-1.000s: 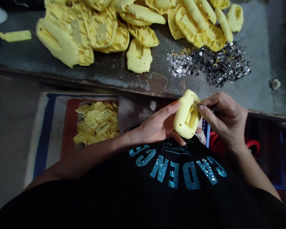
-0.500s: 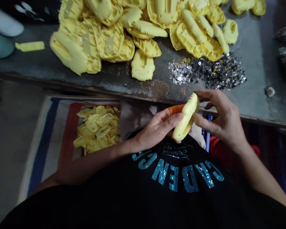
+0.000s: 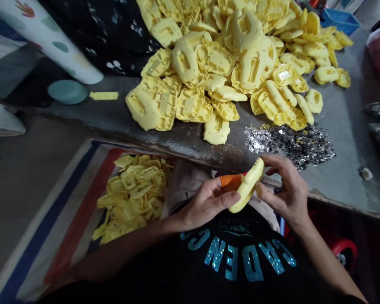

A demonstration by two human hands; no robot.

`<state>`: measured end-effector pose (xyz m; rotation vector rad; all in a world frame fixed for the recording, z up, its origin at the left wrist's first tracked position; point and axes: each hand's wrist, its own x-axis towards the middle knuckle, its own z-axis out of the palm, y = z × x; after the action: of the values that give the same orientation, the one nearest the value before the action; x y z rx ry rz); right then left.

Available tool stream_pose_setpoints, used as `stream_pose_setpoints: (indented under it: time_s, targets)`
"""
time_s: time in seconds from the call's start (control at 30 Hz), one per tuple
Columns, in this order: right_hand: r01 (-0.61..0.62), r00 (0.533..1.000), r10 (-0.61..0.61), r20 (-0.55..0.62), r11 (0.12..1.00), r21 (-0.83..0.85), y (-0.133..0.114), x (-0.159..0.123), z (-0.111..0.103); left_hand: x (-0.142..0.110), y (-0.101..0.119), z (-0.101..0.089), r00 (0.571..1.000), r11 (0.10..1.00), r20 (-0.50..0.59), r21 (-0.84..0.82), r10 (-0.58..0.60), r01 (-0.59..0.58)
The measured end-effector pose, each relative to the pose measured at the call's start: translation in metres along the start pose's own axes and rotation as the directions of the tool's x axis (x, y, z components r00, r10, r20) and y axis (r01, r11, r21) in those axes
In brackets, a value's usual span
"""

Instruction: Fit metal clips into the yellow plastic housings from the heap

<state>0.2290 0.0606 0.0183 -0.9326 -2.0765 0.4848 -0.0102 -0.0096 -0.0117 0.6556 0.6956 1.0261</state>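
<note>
My left hand (image 3: pixel 210 200) is closed round a yellow plastic shell (image 3: pixel 247 185), thumb on its near side, and an orange finger cover (image 3: pixel 230 182) shows on one finger. The shell is tilted on edge in front of my chest. My right hand (image 3: pixel 286 190) grips its right side, index fingertip at the top end and thumb against the hollow face. Whether a small part sits under those fingertips is hidden. Just beyond, on the table (image 3: pixel 345 177), lies a heap of small shiny metal pieces (image 3: pixel 291 143).
A large pile of yellow shells (image 3: pixel 215 59) covers the table's back, with a blue basket (image 3: pixel 340 21) behind it. More yellow parts (image 3: pixel 136 190) lie low on my left, over a striped sheet (image 3: pixel 72 211). Another person's patterned sleeve (image 3: pixel 72 46) reaches in at upper left.
The view has tilted up, so more of the table and pile shows and everything sits lower. Both hands stay on the shell, which has turned slightly, showing less of its hollow face.
</note>
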Motion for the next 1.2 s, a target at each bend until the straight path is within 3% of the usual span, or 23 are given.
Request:
stream_pose_setpoints:
  time_s: [0.27,0.4,0.5,0.57,0.67,0.73,0.83,0.93,1.1,1.2]
  targets:
    - [0.05,0.999,-0.051,-0.02,0.998,-0.045,-0.003,0.01,0.013,0.0,0.009,-0.015,0.988,0.999,-0.151,-0.015,-0.038,0.036]
    - [0.008,1.0,-0.008,0.014,0.999,-0.038,-0.009,0.01,0.008,0.015,0.021,-0.017,0.995,0.991,0.038,-0.093,-0.092,0.095]
    - [-0.049,0.988,0.048,0.149,0.999,0.001,-0.008,0.003,-0.003,0.027,0.028,-0.012,0.96,0.962,0.188,-0.142,-0.205,0.233]
    - [-0.064,0.98,0.062,0.19,0.998,0.0,0.003,-0.005,-0.016,0.032,0.03,-0.008,0.938,0.939,0.213,-0.152,-0.273,0.308]
    - [-0.076,0.997,0.079,0.003,0.97,-0.232,0.037,-0.015,-0.038,0.037,0.031,-0.002,0.958,0.948,0.129,-0.157,-0.257,0.275]
    - [-0.123,0.991,0.089,-0.097,0.889,-0.442,0.062,-0.018,-0.049,0.04,0.033,0.003,0.967,0.954,0.065,-0.16,-0.246,0.253]
    - [-0.14,0.987,0.16,-0.021,0.783,-0.607,0.083,-0.014,-0.055,0.042,0.038,0.007,0.959,0.947,0.012,-0.16,-0.282,0.28]
    - [-0.142,0.973,0.228,0.047,0.741,-0.656,0.086,-0.006,-0.053,0.043,0.041,0.005,0.961,0.95,0.004,-0.15,-0.277,0.275]
    - [-0.128,0.981,0.188,0.047,0.809,-0.574,0.078,-0.002,-0.046,0.044,0.038,-0.001,0.956,0.942,0.112,-0.172,-0.272,0.288]
    - [-0.069,0.987,0.129,0.099,0.881,-0.468,0.066,-0.003,-0.043,0.042,0.034,0.003,0.963,0.944,0.068,-0.19,-0.26,0.269]
